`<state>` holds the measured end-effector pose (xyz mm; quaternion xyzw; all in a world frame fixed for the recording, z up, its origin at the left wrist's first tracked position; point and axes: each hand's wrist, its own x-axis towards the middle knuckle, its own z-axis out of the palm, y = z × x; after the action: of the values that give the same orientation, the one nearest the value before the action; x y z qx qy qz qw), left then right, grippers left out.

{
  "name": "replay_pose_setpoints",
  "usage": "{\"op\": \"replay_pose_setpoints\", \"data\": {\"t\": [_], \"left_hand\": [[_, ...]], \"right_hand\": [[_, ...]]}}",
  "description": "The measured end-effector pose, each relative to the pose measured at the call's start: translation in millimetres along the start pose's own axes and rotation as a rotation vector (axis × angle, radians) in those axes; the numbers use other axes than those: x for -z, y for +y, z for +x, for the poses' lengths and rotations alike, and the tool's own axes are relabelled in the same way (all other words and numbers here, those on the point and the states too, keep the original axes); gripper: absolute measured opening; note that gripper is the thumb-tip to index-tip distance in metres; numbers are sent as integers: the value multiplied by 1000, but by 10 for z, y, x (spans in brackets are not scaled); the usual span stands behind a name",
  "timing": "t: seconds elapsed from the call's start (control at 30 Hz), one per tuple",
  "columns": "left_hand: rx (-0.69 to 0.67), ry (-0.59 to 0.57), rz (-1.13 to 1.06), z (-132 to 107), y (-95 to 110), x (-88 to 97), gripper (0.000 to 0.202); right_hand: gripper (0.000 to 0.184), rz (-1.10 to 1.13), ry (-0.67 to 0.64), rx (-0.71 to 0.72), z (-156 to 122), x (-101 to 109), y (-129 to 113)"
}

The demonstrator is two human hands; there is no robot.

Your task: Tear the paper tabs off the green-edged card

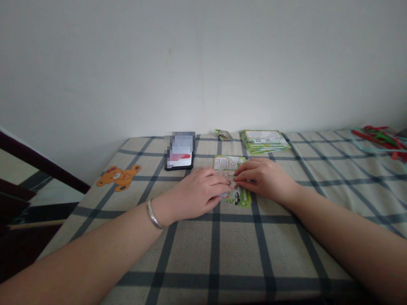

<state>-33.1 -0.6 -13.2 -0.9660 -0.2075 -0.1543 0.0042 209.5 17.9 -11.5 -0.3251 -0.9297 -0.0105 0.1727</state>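
Checked cloth (pixel 241 254); left hand (pixel 197 192), right hand (pixel 263 178) pinch a green leaflet (pixel 242 197)

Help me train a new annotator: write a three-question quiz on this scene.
1. True or false: the left hand and the right hand both touch the green leaflet.
2. What lies on the checked cloth just beyond the left hand? A. a phone B. a cup C. scissors
3. Fill in: the silver bracelet sits on the ___ wrist.
Key: 1 true; 2 A; 3 left.
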Motion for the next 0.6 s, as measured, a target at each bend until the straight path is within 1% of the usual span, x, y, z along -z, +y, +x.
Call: {"op": "replay_pose_setpoints", "data": {"t": [0.17, 0.4, 0.6], "left_hand": [[-7, 6, 17, -4, 5, -5, 31], [16, -4, 17, 3, 35, 19, 31], [22, -24, 36, -1, 33, 18, 27]], "right_hand": [[17, 10, 6, 1, 8, 4, -13], [17, -6, 21, 26, 3, 28, -56], [19, -8, -46, 114, -6, 81, -84]]}}
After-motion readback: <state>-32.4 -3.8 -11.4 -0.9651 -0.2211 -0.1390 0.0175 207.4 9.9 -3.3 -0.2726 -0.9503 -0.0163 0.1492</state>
